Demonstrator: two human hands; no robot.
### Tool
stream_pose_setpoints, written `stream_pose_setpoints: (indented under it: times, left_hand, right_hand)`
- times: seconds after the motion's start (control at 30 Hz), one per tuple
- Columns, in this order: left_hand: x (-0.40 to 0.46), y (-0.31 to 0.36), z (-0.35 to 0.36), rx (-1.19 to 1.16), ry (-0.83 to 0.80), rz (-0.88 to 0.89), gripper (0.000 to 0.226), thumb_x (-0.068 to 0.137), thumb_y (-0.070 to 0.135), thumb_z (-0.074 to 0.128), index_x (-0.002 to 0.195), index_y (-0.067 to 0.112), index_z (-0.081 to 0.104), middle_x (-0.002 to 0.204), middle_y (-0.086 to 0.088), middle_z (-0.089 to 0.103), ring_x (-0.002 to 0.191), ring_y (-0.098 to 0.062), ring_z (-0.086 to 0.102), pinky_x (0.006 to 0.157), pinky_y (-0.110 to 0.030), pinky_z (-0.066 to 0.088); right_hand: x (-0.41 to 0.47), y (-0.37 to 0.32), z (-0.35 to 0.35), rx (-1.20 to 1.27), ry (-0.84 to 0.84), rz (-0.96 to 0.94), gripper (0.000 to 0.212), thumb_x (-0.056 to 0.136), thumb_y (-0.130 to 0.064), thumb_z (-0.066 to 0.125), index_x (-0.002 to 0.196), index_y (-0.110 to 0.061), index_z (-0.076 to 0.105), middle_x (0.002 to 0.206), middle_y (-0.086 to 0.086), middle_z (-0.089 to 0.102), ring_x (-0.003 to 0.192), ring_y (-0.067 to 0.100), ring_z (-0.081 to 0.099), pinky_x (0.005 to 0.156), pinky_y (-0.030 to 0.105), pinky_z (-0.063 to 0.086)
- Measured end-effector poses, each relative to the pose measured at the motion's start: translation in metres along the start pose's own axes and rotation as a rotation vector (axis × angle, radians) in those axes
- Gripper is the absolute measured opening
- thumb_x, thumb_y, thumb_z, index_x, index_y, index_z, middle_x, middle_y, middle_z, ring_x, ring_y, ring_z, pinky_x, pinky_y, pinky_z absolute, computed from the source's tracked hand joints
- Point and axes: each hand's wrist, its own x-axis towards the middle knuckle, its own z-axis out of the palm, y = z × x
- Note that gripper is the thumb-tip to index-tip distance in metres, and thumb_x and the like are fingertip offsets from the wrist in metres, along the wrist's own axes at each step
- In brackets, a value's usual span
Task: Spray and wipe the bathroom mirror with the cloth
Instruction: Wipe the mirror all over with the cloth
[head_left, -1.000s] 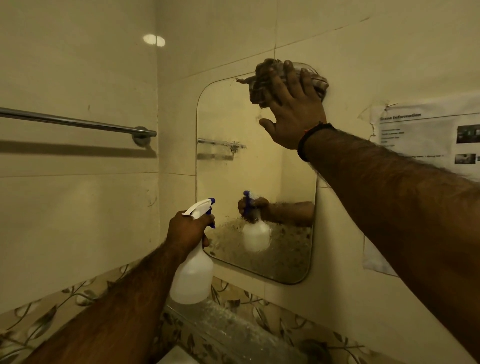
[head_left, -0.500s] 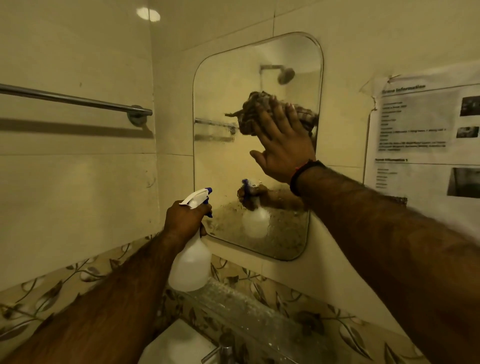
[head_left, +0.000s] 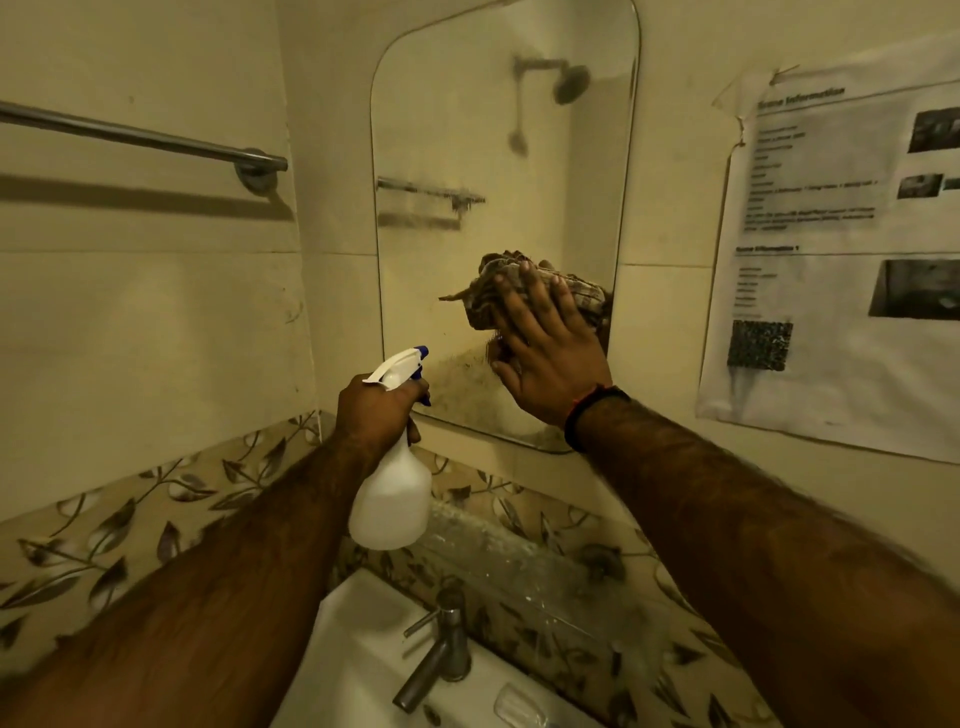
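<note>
A tall mirror (head_left: 467, 135) with rounded corners hangs on the tiled wall ahead. My right hand (head_left: 550, 353) lies flat with fingers spread, pressing a checked brown cloth (head_left: 485, 299) against the mirror's lower right part. My left hand (head_left: 376, 415) grips the neck of a white spray bottle (head_left: 392, 499) with a blue-tipped trigger head, held upright just left of the mirror's lower edge. The glass near the bottom looks speckled and smeared.
A steel towel rail (head_left: 140, 137) runs along the left wall. A printed paper sheet (head_left: 841, 249) is taped to the wall right of the mirror. Below are a white basin (head_left: 353, 670) with a metal tap (head_left: 441, 654) and a glass shelf (head_left: 524, 561).
My right hand has slid the cloth down the mirror from its top edge to the lower right. The view has tilted down, bringing the basin and tap in. The bottle stays held.
</note>
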Motion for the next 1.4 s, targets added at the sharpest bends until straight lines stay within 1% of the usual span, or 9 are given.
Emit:
stream_pose_setpoints:
  times: [0.27,0.57,0.7,0.9,0.97,1.07,1.17,1.23,1.4]
  left_hand:
    - [-0.017,-0.018,0.005,-0.003,-0.009,-0.026,0.044,0.085,0.030,0.071,0.122,0.007,0.064,0.056,-0.013,0.066,0.044,-0.024,0.060,0.060,-0.033,0.055]
    - [-0.033,-0.036,0.005,-0.008,-0.035,-0.083,0.048,0.088,0.026,0.070,0.130,0.007,0.060,0.063,-0.013,0.066,0.042,-0.020,0.058,0.050,-0.026,0.050]
    - [-0.035,-0.039,0.002,-0.022,-0.029,-0.091,0.046,0.088,0.024,0.070,0.129,0.007,0.060,0.060,-0.013,0.064,0.035,-0.015,0.055,0.048,-0.025,0.049]
    - [-0.038,-0.042,0.001,-0.024,-0.022,-0.111,0.044,0.088,0.025,0.071,0.127,0.006,0.061,0.063,-0.012,0.064,0.039,-0.019,0.056,0.049,-0.026,0.048]
    - [-0.038,-0.043,0.001,-0.025,-0.026,-0.111,0.045,0.089,0.025,0.071,0.128,0.005,0.061,0.065,-0.011,0.064,0.039,-0.017,0.055,0.047,-0.025,0.047]
    - [-0.037,-0.045,0.000,-0.015,-0.033,-0.107,0.047,0.090,0.026,0.069,0.131,0.005,0.060,0.065,-0.012,0.064,0.043,-0.019,0.056,0.046,-0.025,0.046]
    - [-0.037,-0.045,0.001,-0.021,-0.029,-0.094,0.046,0.090,0.026,0.069,0.130,0.005,0.060,0.065,-0.012,0.064,0.045,-0.021,0.057,0.050,-0.027,0.049]
    - [-0.036,-0.045,0.001,-0.019,-0.024,-0.094,0.046,0.090,0.026,0.070,0.130,0.004,0.060,0.066,-0.012,0.065,0.045,-0.021,0.057,0.051,-0.028,0.050]
    - [-0.033,-0.043,-0.001,-0.016,-0.022,-0.107,0.050,0.089,0.026,0.071,0.132,0.004,0.057,0.073,-0.014,0.066,0.047,-0.020,0.058,0.050,-0.026,0.048]
  right_hand:
    - [-0.045,-0.021,0.015,0.043,-0.105,-0.024,0.077,0.094,-0.056,0.032,0.154,-0.016,0.007,0.161,0.009,-0.007,0.147,0.032,-0.011,0.118,0.049,0.000]
    - [-0.088,-0.046,0.034,0.109,-0.199,-0.039,0.072,0.096,-0.050,0.028,0.153,-0.015,0.002,0.161,0.007,-0.011,0.147,0.028,-0.015,0.119,0.045,0.004]
    - [-0.099,-0.051,0.036,0.141,-0.215,-0.042,0.070,0.095,-0.046,0.031,0.153,-0.016,0.007,0.162,0.006,-0.004,0.148,0.027,-0.009,0.119,0.044,0.006]
    - [-0.114,-0.056,0.042,0.149,-0.246,-0.073,0.067,0.097,-0.046,0.030,0.153,-0.016,0.009,0.162,0.007,-0.003,0.148,0.027,-0.009,0.120,0.043,0.003]
    - [-0.119,-0.057,0.046,0.146,-0.253,-0.090,0.064,0.097,-0.040,0.027,0.153,-0.017,0.008,0.162,0.007,-0.003,0.148,0.027,-0.009,0.120,0.043,0.004]
    - [-0.126,-0.055,0.051,0.125,-0.246,-0.153,0.060,0.094,-0.019,0.016,0.154,-0.018,0.006,0.162,0.006,-0.004,0.148,0.028,-0.009,0.120,0.043,0.004]
    - [-0.127,-0.052,0.052,0.115,-0.210,-0.188,0.066,0.089,-0.005,0.030,0.153,-0.017,0.016,0.162,0.004,0.006,0.148,0.028,0.000,0.120,0.042,0.006]
    - [-0.125,-0.052,0.049,0.114,-0.167,-0.207,0.067,0.085,-0.005,0.040,0.150,-0.016,0.027,0.160,0.005,0.017,0.147,0.028,0.009,0.118,0.040,0.011]
    - [-0.121,-0.052,0.044,0.130,-0.150,-0.258,0.057,0.084,-0.012,0.049,0.141,-0.015,0.046,0.154,0.006,0.033,0.143,0.030,0.024,0.113,0.041,0.017]
